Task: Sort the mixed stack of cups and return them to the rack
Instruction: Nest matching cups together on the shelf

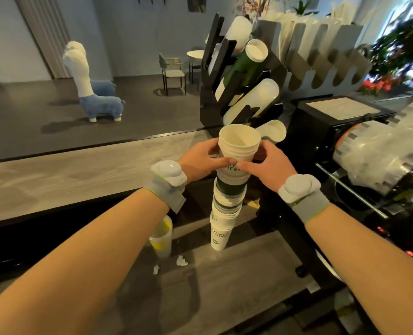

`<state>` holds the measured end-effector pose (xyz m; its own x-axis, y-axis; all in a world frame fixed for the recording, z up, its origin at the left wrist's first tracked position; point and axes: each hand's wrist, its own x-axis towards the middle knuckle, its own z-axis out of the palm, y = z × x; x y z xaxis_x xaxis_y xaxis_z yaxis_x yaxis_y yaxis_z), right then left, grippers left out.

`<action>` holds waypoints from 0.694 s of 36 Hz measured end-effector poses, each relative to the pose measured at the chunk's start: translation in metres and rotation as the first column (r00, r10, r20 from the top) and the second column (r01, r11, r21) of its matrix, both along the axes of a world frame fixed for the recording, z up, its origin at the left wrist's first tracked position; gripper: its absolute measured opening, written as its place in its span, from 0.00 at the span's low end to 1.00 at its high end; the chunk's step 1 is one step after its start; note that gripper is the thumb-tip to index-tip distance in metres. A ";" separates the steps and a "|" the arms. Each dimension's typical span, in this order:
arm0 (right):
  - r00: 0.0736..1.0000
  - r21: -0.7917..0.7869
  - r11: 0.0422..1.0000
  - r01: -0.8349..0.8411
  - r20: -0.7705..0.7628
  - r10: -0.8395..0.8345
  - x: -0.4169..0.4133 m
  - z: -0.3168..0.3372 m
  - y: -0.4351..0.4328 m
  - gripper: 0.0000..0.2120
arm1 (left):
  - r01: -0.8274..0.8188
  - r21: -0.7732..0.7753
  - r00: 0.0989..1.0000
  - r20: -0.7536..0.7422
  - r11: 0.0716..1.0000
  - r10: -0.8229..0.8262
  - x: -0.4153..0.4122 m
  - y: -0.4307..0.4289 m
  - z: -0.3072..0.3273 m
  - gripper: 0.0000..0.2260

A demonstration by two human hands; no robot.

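A tall mixed stack of cups [226, 209], white and dark green, stands upright on the lower counter. My left hand [200, 160] and my right hand [265, 163] both grip its upper part, thumbs meeting on a white printed cup just below the open white top cup [239, 142]. Behind the stack stands the black cup rack [273, 66], with slanted rows of nested cups: a white row at the top [239, 27], a dark green row [245, 66], a white row [253, 100] and a short white row [274, 131] at the bottom.
A clear plastic cup with yellow liquid [162, 235] stands left of the stack, with paper scraps [181, 261] near it. A black sealing machine with a film roll [369, 151] fills the right side. A grey straw holder [321, 52] stands behind the rack.
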<state>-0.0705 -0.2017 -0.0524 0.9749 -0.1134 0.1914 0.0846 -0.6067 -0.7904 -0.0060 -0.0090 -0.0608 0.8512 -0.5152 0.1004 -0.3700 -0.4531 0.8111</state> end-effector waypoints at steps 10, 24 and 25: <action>0.999 0.014 1.000 -0.025 0.027 0.024 0.010 0.012 -0.001 0.32 | -0.028 -0.122 0.999 -0.023 0.992 0.025 -0.005 0.005 0.015 0.31; 0.966 0.064 0.991 -0.116 0.241 0.097 0.001 0.095 0.011 0.31 | -0.007 -0.227 0.993 0.115 0.974 0.034 -0.015 0.024 0.094 0.33; 0.960 0.066 0.990 -0.124 0.261 0.103 -0.001 0.104 0.015 0.32 | -0.014 -0.232 0.990 0.132 0.973 0.046 -0.017 0.028 0.103 0.33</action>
<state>-0.0711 -0.1869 0.0514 0.9017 -0.0307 0.4313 0.3552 -0.5163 -0.7793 -0.0227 0.0194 0.0420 0.8360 -0.4394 0.3286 -0.4728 -0.2728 0.8379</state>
